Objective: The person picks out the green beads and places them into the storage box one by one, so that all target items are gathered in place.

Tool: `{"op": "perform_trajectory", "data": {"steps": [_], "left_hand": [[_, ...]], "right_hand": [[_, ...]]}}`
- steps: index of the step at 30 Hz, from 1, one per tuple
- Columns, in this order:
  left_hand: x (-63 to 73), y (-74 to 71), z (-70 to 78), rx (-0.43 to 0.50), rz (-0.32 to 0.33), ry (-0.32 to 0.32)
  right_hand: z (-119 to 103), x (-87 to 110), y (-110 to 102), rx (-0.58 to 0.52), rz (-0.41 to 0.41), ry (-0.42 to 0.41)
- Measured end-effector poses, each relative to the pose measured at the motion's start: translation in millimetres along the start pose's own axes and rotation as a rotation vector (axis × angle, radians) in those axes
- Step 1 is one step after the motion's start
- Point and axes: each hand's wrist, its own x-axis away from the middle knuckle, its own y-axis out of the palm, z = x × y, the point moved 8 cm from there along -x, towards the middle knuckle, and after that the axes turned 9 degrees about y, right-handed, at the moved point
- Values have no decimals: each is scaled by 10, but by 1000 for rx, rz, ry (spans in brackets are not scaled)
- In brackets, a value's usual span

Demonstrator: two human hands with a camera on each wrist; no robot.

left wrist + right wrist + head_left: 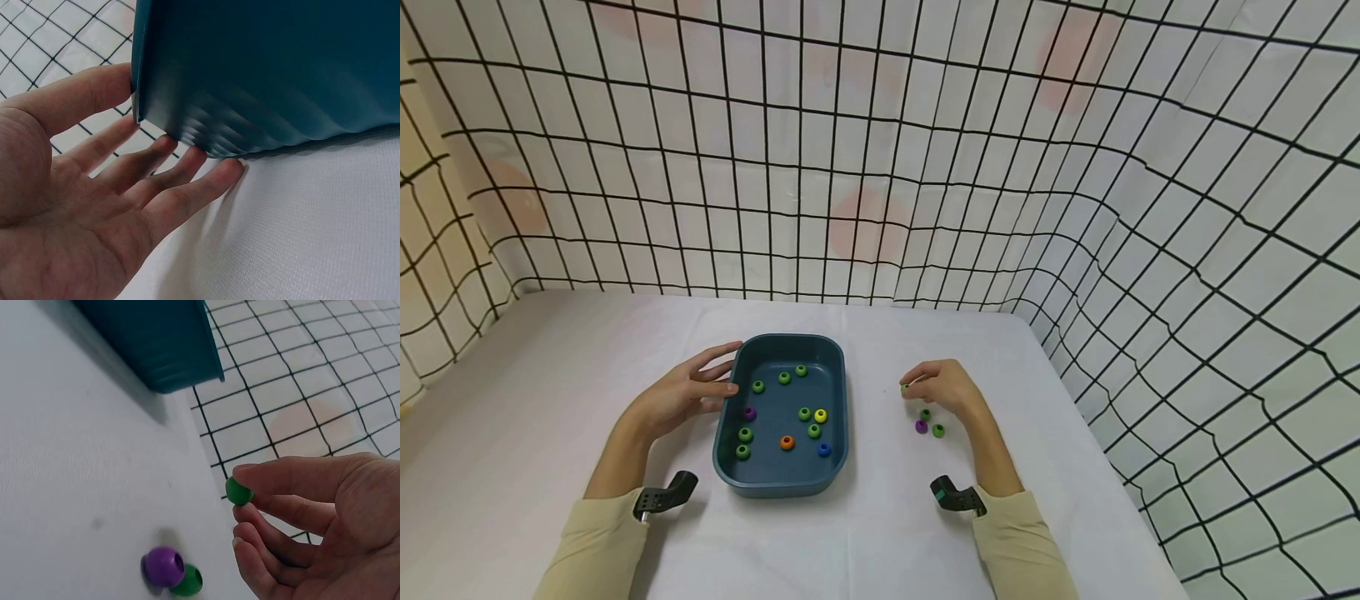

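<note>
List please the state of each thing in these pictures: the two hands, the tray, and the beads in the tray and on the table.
Left hand: open, straight fingers against the tray's side.
Right hand: pinches a green bead above the table.
Blue tray: upright on the table, holds loose beads.
Beads in the tray: lie scattered, apart.
Three beads on the table: lie close together by the right hand.

I sit at a white surface (550,375). All around it hangs a white cloth wall (925,125) with black grid lines and faint pink spots. The light is soft.
</note>
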Motion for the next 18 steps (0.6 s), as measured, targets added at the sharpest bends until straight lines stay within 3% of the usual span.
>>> {"op": "perform_trajectory", "data": {"steps": [18], "left_hand": [[-4,0,-7,6,-4,-4]], "right_hand": [[-500,271,320,-10,-18,-154]]}}
